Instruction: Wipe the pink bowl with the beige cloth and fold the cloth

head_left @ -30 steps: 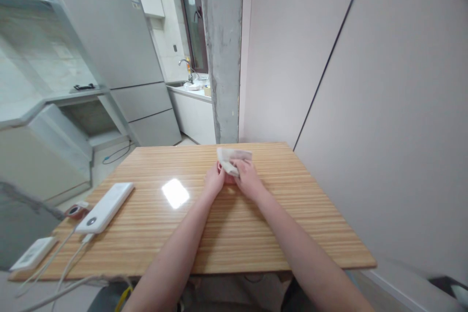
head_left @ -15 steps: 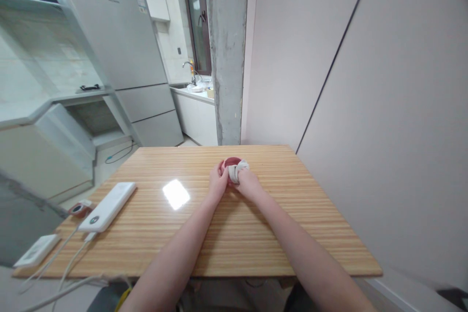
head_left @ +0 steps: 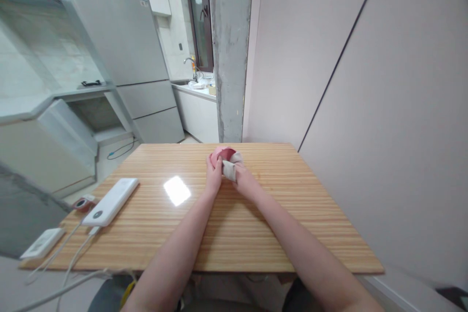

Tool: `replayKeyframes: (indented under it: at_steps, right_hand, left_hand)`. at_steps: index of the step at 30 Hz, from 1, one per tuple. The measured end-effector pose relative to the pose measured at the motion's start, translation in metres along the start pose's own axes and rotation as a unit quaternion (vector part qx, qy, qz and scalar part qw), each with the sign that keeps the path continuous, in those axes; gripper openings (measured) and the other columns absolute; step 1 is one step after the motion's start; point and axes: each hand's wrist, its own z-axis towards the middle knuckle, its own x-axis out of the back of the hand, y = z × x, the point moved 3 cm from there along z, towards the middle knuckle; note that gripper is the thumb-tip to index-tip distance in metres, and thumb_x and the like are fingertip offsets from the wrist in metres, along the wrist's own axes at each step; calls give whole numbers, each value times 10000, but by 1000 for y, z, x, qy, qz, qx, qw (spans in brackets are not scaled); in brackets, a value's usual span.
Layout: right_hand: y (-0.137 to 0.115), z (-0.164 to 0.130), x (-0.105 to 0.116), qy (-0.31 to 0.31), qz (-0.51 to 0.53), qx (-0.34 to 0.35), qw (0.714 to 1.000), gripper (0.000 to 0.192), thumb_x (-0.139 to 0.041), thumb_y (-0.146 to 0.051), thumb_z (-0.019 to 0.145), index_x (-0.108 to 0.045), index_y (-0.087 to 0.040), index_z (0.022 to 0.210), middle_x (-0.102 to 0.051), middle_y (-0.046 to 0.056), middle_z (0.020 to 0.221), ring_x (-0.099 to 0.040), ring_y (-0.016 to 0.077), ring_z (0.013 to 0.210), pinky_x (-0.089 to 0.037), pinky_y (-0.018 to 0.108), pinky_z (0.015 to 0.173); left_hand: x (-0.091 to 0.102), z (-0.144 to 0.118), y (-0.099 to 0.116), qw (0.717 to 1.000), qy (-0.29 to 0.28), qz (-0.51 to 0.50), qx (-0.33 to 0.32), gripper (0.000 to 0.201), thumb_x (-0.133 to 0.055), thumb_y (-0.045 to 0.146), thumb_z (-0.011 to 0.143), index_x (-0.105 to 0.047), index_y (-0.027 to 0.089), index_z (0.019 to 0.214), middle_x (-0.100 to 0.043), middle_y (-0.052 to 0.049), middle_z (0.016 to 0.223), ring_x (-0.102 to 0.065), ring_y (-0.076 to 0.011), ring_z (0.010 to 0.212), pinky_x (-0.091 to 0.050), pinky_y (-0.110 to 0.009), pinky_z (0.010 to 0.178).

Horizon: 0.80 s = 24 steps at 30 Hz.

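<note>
One pink bowl [head_left: 217, 154], tilted over bench's [head_left: 272, 163] far end, L hand [head_left: 214, 174] clasping; one grey cloth [head_left: 229, 170], bunched in R hand [head_left: 246, 180] at rim; step prob. wiping, contact unclear; next wants steady L grip.

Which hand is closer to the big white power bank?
Left. The left hand, on the pink bowl, is to the right of the power bank; the right hand, holding cloth, is farther right.

Table [head_left: 237, 229]: finished in glossy wood grain
Cloth [head_left: 229, 170]: matt, creased fabric
Pink container [head_left: 224, 152]: possibly made of plastic
Far pillar [head_left: 233, 48]: roughly surfaced
</note>
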Motion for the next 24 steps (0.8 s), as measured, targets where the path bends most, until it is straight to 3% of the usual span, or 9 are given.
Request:
replayKeyframes:
  at_steps: [4,9,15,24]
  right_hand:
    - [2,-2,6,-24,-130,-13,991,190,-485,-110,861,-622,-175,976,-641,98,1025,-503,229,1066,-391,362,880]
    - [-1,-4,-7,-22,-160,-57,985,190,-483,-142,874,-625,-188,991,-623,107,1100,-487,238,1082,-394,361,843]
    - [5,-6,-18,-34,-103,-43,993,308,-572,-85,760,-606,-160,1057,-619,106,1121,-499,240,1102,-385,348,899]
    - [-1,-3,-5,-32,-147,-46,988,222,-446,-185,929,-663,-204,971,-654,91,1061,-517,231,1065,-384,371,872]
  left_hand:
    - [4,-4,11,997,-23,57,-49,502,-514,454,870,-417,169,1272,-584,-114,1215,-561,-223,1135,-420,-366,1000]
    - [-1,-9,10,998,-10,60,-34,441,-504,409,872,-439,156,1228,-583,-124,1205,-554,-221,1140,-408,-357,1007]
    - [0,-9,7,997,5,73,-37,415,-509,366,867,-444,175,1230,-595,-113,1198,-571,-219,1121,-415,-365,997]
    - [7,-3,15,992,-22,119,-43,412,-572,382,815,-520,183,1172,-645,-94,1107,-595,-246,1069,-436,-383,960]
